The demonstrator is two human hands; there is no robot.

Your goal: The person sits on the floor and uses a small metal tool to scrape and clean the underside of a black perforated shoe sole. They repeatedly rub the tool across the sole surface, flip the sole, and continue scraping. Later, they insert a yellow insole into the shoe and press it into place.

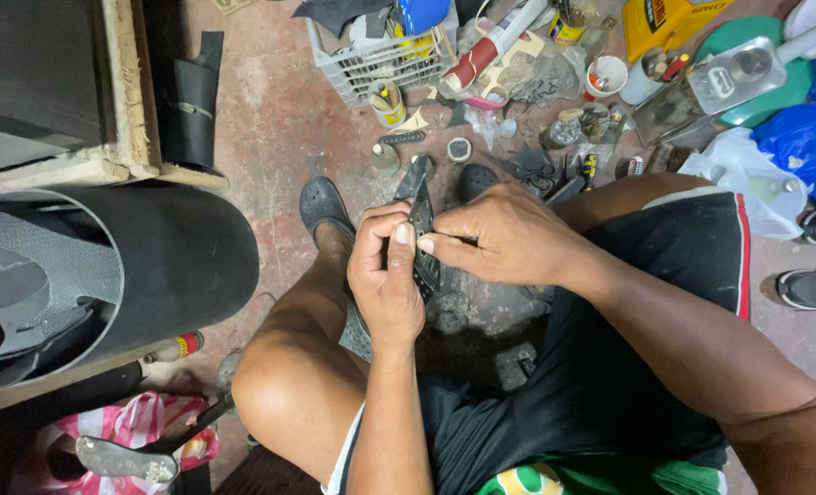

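A big black roll of sheet material [165,266] fills the left side, its open end cut off by the picture edge, so what lies inside shows only as grey, textured curls. Behind it a wooden-edged dark board [50,92] is also cropped at the top and left. The seated person's black shorts [610,385] and bare knees hide much of the concrete floor [270,119] below the hands.

At the top right, a blue plastic bag [807,137] and a white one [747,183] lie crumpled together; a yellow rectangular package [665,23] with dark print sits above them, half out of view. A grey slotted plastic crate [380,60] holds dark scraps and a blue item. Beside it lies a white tube with a red band [490,46], then a small yellow-labelled tin [390,105] and a white cup [607,75]. Smaller bottles and bits between them are too cluttered to tell apart. At the lower left a pink-and-white striped bag [124,431] lies under a metal tool [124,458].

In the middle, the left hand [385,280] has its grip closed around a narrow black strip [424,243], held upright above the floor between the knees. The right hand [504,234] pinches the strip's edge with thumb and forefinger, grip narrow. The strip's lower end is hidden behind the left fingers.
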